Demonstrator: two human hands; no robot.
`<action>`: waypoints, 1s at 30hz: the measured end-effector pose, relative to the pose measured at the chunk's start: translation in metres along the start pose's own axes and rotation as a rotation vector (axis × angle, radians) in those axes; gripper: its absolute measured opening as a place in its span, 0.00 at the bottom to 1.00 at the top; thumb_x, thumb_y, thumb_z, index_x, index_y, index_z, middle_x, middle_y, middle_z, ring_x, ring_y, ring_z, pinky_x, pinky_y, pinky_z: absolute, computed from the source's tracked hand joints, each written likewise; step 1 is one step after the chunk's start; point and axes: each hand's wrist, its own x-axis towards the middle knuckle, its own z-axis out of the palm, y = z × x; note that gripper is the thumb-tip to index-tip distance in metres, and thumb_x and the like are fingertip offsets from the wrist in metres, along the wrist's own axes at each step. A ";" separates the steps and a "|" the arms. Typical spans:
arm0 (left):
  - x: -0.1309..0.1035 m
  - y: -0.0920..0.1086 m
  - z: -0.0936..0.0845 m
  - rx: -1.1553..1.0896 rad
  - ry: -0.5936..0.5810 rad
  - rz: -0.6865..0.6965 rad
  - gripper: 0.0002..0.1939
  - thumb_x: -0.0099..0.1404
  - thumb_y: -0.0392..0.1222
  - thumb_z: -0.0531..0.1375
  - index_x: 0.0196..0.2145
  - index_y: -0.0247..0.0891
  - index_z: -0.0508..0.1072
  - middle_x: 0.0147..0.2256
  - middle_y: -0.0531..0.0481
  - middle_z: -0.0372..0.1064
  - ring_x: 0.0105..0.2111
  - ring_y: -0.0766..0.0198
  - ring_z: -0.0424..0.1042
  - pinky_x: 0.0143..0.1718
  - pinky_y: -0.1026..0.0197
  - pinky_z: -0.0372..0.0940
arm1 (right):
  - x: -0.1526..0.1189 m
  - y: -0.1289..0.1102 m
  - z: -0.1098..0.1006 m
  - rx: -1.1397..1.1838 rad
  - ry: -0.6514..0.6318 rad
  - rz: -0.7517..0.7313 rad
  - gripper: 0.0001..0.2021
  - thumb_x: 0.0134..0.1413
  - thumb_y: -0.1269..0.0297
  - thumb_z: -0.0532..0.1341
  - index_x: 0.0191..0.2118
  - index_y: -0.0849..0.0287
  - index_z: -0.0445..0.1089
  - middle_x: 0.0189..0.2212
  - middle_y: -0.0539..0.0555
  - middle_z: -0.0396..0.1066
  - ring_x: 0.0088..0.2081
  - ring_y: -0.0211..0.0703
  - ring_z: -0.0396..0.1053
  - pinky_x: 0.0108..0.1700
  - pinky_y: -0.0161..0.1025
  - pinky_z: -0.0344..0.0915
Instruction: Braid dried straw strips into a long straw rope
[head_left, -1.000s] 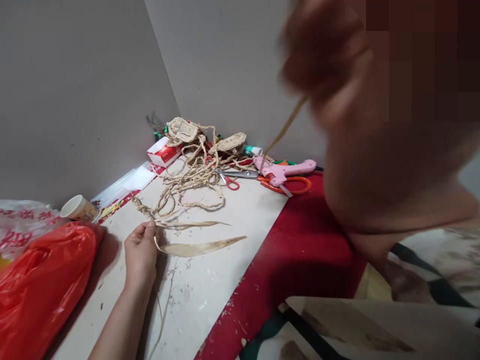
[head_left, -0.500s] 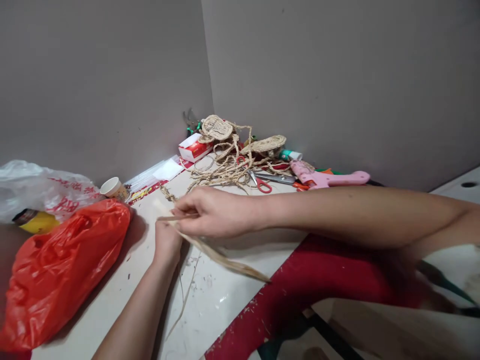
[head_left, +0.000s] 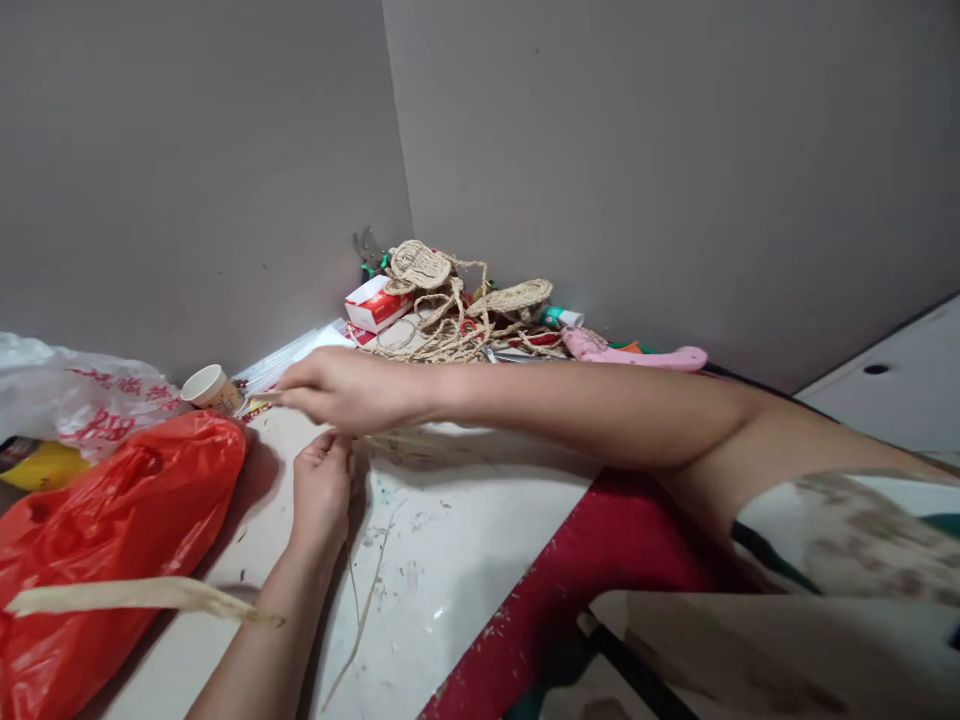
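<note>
My left hand (head_left: 324, 485) is closed in a fist low over the white table, gripping straw strands; a thin strand (head_left: 420, 440) runs out to its right. Just above and partly in front of it, my right hand (head_left: 349, 388) pinches a straw strand, whose tip pokes out to the left of the fingers. A loose pale straw strip (head_left: 142, 597) stretches across the red plastic bag, its dark end over my left forearm. What lies between the two hands is hidden by my right hand.
Behind my hands lies a pile of braided straw cord (head_left: 450, 345) with coiled straw soles (head_left: 420, 264), a red-and-white box (head_left: 379, 305) and a pink glue gun (head_left: 637, 355). To the left are a paper cup (head_left: 214, 388) and the red plastic bag (head_left: 157, 480). Grey walls meet behind.
My right hand has moved left and slightly up, past my left hand, drawing a strand with it. A pale strip now shows at lower left. The view has shifted slightly right.
</note>
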 end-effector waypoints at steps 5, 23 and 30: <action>0.000 0.005 0.003 -0.062 -0.026 -0.020 0.14 0.52 0.46 0.66 0.25 0.36 0.66 0.12 0.64 0.47 0.11 0.77 0.43 0.12 0.72 0.40 | -0.047 0.037 -0.018 0.128 -0.034 0.355 0.05 0.58 0.71 0.53 0.40 0.64 0.63 0.24 0.49 0.69 0.23 0.32 0.59 0.29 0.32 0.55; -0.003 0.012 0.005 -0.025 -0.019 -0.036 0.11 0.53 0.42 0.66 0.25 0.35 0.67 0.13 0.63 0.49 0.12 0.77 0.44 0.12 0.72 0.41 | -0.053 0.075 0.014 -0.220 0.047 0.192 0.02 0.51 0.71 0.56 0.30 0.62 0.64 0.29 0.52 0.69 0.30 0.36 0.60 0.33 0.33 0.52; -0.002 0.012 0.005 0.027 -0.012 -0.032 0.12 0.51 0.44 0.67 0.25 0.36 0.68 0.14 0.62 0.51 0.13 0.76 0.46 0.13 0.72 0.42 | -0.051 0.078 0.017 -0.232 0.051 0.205 0.01 0.47 0.72 0.56 0.29 0.61 0.63 0.26 0.51 0.67 0.28 0.36 0.59 0.31 0.33 0.51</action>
